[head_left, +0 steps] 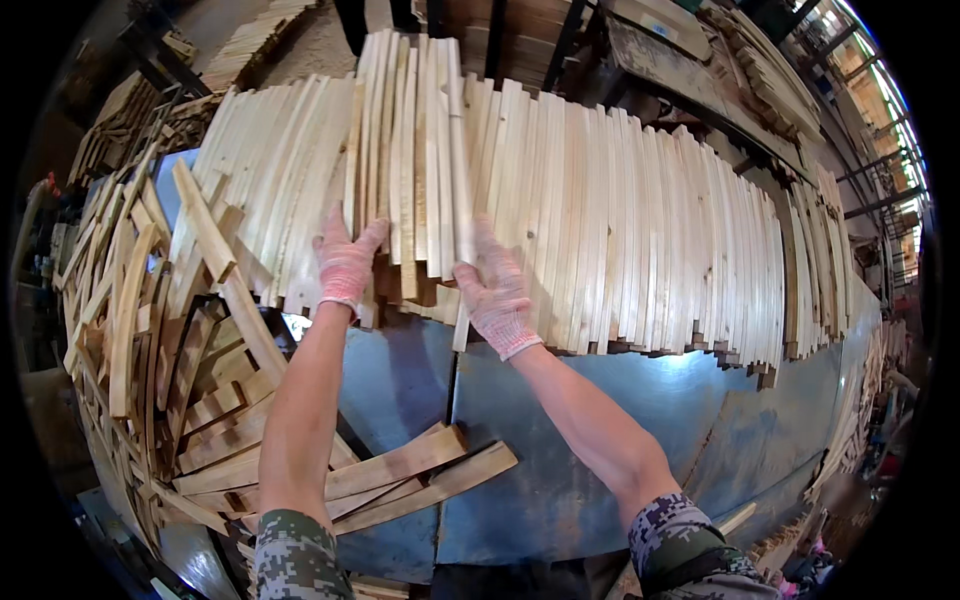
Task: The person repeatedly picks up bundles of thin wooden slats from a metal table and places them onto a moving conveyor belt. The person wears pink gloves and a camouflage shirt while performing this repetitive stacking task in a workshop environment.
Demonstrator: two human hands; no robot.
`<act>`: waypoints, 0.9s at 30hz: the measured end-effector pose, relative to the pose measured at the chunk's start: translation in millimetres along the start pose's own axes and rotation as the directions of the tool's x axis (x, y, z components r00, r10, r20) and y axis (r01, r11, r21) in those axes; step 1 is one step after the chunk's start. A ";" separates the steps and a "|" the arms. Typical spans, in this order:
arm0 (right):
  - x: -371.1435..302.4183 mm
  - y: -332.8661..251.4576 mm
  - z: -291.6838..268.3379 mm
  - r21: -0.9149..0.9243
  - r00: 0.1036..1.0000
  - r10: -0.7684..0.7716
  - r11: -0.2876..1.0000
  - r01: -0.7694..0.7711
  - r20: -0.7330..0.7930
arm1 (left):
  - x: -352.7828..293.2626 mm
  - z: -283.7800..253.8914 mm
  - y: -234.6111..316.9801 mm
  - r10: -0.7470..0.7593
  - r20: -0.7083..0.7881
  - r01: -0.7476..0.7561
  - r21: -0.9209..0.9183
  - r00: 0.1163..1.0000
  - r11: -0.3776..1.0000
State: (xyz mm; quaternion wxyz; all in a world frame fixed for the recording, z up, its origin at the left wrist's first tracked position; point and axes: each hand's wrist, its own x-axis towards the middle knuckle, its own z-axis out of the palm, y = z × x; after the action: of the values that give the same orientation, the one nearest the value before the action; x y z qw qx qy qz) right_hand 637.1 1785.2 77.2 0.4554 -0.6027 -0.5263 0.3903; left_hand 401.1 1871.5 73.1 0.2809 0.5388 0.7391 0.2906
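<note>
A raised bundle of pale wooden strips (408, 170) lies on top of a long row of similar strips (620, 220), sticking out beyond it at the far side. My left hand (345, 262), in a pink-and-white knit glove, grips the near left end of the bundle, its thumb toward the strips. Against the bundle's right side, my right hand (497, 297), gloved the same way, presses with its thumb near the strip ends. Some fingertips of both hands are hidden or blurred. The bundle sits between the two hands, its near ends uneven.
A tangled heap of loose wood offcuts (215, 400) fills the left side. Several longer pieces (430, 480) lie on the blue-grey metal table (560, 450) near my left forearm. Behind the row stands a dark bench (680, 75); more stacked strips (815, 260) are at the right.
</note>
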 end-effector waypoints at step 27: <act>-148.9 18.8 -132.7 0.339 0.801 0.421 0.747 -0.572 0.426 | -195.6 0.9 -10.5 -0.314 0.393 0.424 -0.231 0.864 0.876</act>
State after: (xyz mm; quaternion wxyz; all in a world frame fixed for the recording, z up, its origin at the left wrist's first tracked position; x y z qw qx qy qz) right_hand 747.4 1618.9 95.0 0.3676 -0.5273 -0.3056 0.7025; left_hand 446.3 1681.2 84.7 0.5373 0.3767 0.7139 0.2443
